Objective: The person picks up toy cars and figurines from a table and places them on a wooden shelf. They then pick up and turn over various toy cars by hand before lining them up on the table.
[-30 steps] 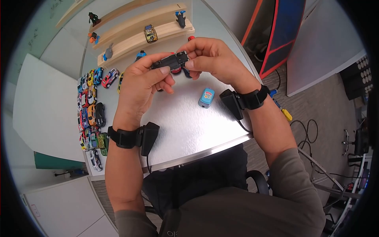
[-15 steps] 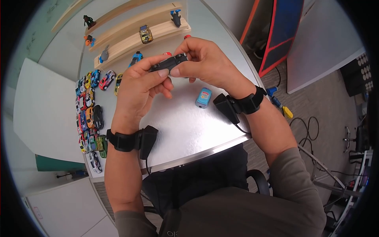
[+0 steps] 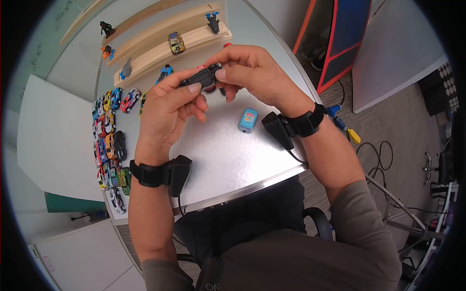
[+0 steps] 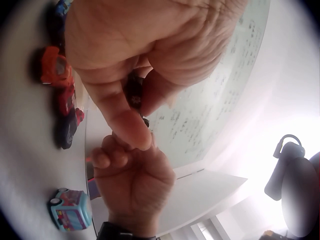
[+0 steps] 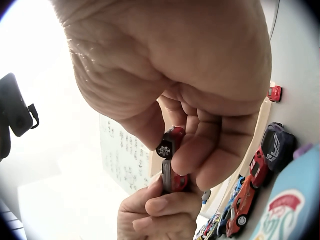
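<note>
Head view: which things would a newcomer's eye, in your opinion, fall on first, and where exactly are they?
Probably first on the toy car held up between the left hand and the right hand, its dark underside facing the head camera. Next would likely come the closely packed toy cars along the left edge of the shiny table, and the light-blue toy vehicle, which sits apart from them below the right hand.

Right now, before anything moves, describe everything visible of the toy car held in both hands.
The toy car is held up off the table, its dark, plastic-looking underside facing the head camera. The right wrist view shows red bodywork, a grey part beside it, and a black wheel with a patterned silvery hub. The left hand pinches one end, the right hand the other; much of the rest is hidden.
</note>
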`<action>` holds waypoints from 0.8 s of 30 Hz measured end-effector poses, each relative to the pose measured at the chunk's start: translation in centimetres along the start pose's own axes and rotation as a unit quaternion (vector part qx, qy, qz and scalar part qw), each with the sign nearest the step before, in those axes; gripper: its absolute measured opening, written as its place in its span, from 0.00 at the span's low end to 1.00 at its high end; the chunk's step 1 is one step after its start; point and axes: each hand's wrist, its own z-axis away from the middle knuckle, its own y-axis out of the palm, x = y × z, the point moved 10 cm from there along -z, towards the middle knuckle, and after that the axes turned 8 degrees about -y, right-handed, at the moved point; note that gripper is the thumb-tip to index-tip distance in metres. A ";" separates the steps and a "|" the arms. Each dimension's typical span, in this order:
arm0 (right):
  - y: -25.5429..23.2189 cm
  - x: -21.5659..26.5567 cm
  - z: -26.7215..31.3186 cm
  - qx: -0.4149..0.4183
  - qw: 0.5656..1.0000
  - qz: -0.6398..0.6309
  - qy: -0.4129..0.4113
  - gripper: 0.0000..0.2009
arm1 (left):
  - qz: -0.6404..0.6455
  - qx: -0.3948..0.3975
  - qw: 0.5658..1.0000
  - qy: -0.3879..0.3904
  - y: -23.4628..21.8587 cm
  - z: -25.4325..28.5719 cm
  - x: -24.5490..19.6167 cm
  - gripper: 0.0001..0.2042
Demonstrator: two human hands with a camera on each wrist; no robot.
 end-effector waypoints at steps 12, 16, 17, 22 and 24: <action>0.5 0.4 0.1 0.007 0.997 0.072 0.010 0.14 | -0.008 0.000 1.000 0.000 0.3 0.1 0.0 0.16; 0.0 -0.1 0.0 -0.006 1.000 0.014 0.016 0.13 | -0.015 -0.013 1.000 0.009 -0.4 0.1 -0.3 0.15; -0.2 -0.2 0.0 -0.020 0.999 -0.012 0.025 0.13 | -0.009 -0.007 1.000 0.009 -0.4 0.1 -0.4 0.15; 0.0 0.2 0.1 -0.020 1.000 0.013 0.014 0.12 | -0.012 -0.001 1.000 0.007 -0.2 0.1 -0.4 0.15; 0.0 0.2 0.0 -0.019 0.999 0.023 0.013 0.12 | -0.007 -0.002 1.000 0.004 0.0 0.3 -0.5 0.16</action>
